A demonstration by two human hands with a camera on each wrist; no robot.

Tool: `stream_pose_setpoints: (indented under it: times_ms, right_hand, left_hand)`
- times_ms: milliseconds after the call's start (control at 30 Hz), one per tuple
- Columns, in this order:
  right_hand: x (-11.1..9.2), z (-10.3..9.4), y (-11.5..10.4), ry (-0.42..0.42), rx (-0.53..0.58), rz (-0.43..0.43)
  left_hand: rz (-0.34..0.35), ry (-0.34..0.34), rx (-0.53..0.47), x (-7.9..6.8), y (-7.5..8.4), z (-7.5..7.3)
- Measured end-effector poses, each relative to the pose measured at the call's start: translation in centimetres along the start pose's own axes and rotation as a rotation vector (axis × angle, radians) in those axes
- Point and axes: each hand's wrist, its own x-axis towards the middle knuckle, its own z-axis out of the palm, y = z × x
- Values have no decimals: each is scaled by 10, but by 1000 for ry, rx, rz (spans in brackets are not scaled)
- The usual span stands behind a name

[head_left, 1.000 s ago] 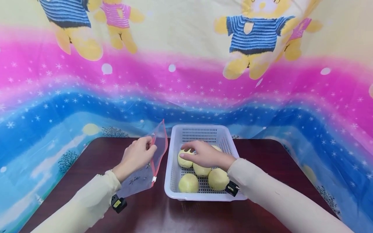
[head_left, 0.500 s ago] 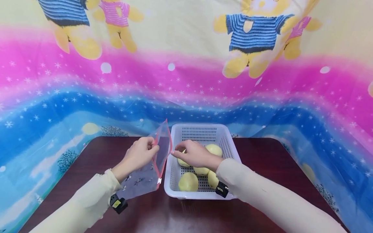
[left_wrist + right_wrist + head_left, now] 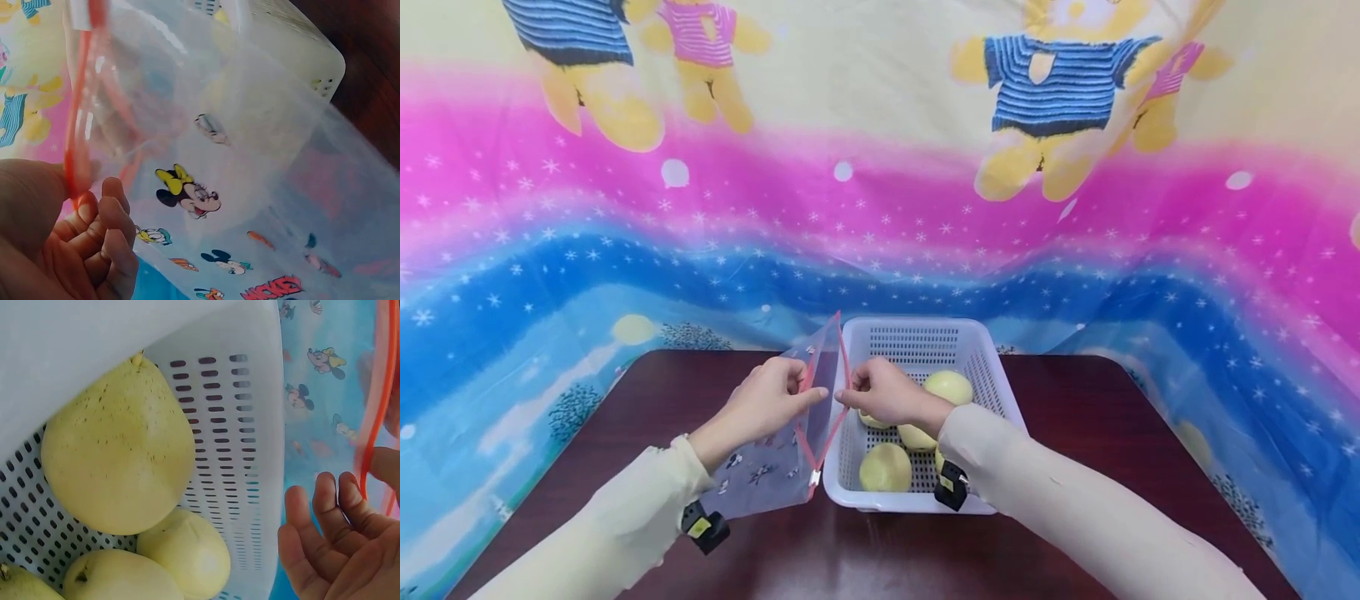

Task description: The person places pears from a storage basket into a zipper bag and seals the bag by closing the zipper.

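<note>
A clear zip bag point(image 3: 767, 467) with a red-edged mouth and cartoon prints hangs between both hands, its mouth spread apart. My left hand point(image 3: 767, 396) pinches the left red edge between thumb and fingers; the left wrist view shows the bag point(image 3: 250, 187) close up. On the opposite edge, my right hand point(image 3: 887, 392) pinches the red strip, which the right wrist view confirms at the thumb and index finger. Just under the right hand stands a white plastic basket point(image 3: 925, 502) holding several yellow-green pears point(image 3: 885, 468). The right hand and sleeve partly hide some pears.
The basket and bag are over a dark red-brown table point(image 3: 1075, 400). A white slider point(image 3: 815, 477) sits at the near end of the bag's zip. Behind the table hangs a cartoon-printed cloth point(image 3: 880, 225).
My right hand has moved left from above the pears to the bag's right edge and taken hold of it. The bag's mouth has shifted slightly right, toward the basket.
</note>
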Motion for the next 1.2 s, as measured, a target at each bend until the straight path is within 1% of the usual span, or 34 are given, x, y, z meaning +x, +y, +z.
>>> stream_pose_setpoints:
  times_ms: [67, 167, 433, 567, 733, 800, 933, 1067, 1200]
  right_hand:
    - [1, 1, 1, -5, -5, 1]
    - [0, 1, 2, 0, -34, 15]
    - [-3, 0, 13, 54, -108, 76]
    - [-3, -3, 17, 72, -151, 110]
    - [-3, -6, 22, 76, -174, 163]
    - [-3, -8, 22, 71, -177, 193]
    - [-2, -9, 23, 64, -178, 221]
    - [-3, -8, 23, 67, -184, 226]
    - [-4, -6, 21, 76, -212, 232]
  left_hand:
    - [-9, -1, 28, 0, 0, -1]
    - [-24, 17, 88, -1, 0, -4]
    - [-67, 53, 214, -3, -2, -17]
    - [-86, 83, 255, -3, -6, -26]
    - [-104, 121, 278, -5, -10, -36]
    - [-103, 133, 292, -6, -12, -40]
    - [-85, 161, 351, -8, -14, -47]
    - [-58, 204, 440, -10, -17, -52]
    - [-34, 249, 556, -13, -20, -54]
